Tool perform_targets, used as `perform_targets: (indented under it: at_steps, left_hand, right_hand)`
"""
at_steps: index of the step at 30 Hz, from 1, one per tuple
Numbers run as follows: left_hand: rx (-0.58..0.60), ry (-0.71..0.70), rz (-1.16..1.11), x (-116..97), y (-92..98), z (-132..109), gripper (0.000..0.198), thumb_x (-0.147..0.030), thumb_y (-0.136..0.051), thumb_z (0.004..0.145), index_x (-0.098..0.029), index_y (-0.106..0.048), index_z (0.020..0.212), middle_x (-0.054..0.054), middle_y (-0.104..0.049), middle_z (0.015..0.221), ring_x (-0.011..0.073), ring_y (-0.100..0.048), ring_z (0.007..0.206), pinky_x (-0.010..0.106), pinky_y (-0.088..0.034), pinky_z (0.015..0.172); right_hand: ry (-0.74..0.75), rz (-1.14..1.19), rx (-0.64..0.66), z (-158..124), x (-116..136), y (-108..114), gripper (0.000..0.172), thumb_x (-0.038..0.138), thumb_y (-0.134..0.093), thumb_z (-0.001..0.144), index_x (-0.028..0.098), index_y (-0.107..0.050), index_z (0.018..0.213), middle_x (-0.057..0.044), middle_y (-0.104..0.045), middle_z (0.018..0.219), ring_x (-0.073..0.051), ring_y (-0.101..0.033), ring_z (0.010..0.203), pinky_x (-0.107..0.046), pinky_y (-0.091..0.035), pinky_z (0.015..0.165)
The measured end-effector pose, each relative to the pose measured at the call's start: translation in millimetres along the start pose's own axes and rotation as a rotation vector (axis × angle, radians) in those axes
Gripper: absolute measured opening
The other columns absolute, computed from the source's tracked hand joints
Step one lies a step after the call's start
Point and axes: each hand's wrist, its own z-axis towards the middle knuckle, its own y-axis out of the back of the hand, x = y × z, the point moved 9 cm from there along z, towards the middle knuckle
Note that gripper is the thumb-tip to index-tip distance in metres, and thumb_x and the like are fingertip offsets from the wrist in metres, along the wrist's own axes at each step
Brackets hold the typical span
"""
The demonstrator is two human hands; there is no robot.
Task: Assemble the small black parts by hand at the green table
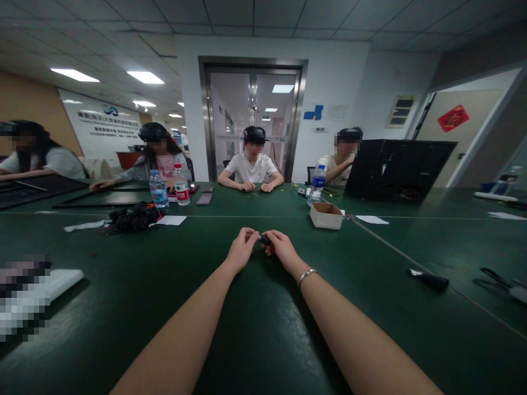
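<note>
left hand (242, 251) pinched at light tip of dark piece (264, 239); right hand (284, 249) gripping its other end. piece between hands, over table (164, 269); finer detail too small to tell. box (326, 220) beyond, to right; bottles (158, 191) farther left.

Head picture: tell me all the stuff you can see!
Small object: one, black, centre
Tabletop: one, green, all across
Bottles: at least three, clear, far side
Box: one, white, right of centre
Tangled bundle: one, black, left
Papers: several, white, both sides
Handled tool: one, black, right
Slab: one, white, left edge
Panels: several, black, far side
People: four, dark headgear, far side
Doorway: one, silver frame, back
Bracelet: one, silver, right wrist
Left hand: one, bare, on object
Right hand: one, bare, on object
</note>
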Motion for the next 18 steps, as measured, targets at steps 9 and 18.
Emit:
perform_targets:
  at_steps: [9, 18]
  left_hand:
    - [-0.230, -0.222, 0.109, -40, -9.8, -14, 0.037, -0.038, -0.026, 0.093, -0.022, -0.057, 0.105, 0.007, -0.058, 0.112, 0.0201, -0.050, 0.107, 0.035, -0.039, 0.094]
    - [-0.400, -0.086, 0.169, -19, 26.1, -10, 0.034, -0.038, -0.023, 0.092, -0.021, -0.052, 0.088, 0.007, -0.058, 0.092, 0.0196, -0.055, 0.091, 0.033, -0.043, 0.081]
  right_hand:
    - [-0.058, 0.198, -0.034, -8, 2, -20, 0.017, 0.036, -0.052, 0.077, 0.020, -0.053, 0.082, 0.002, -0.058, 0.066, -0.011, -0.055, 0.057, -0.022, -0.042, 0.050]
    - [-0.170, 0.026, 0.085, -17, 2, -46, 0.041, 0.025, -0.052, 0.081, 0.025, -0.036, 0.118, 0.003, -0.057, 0.072, -0.013, -0.059, 0.061, -0.027, -0.048, 0.060]
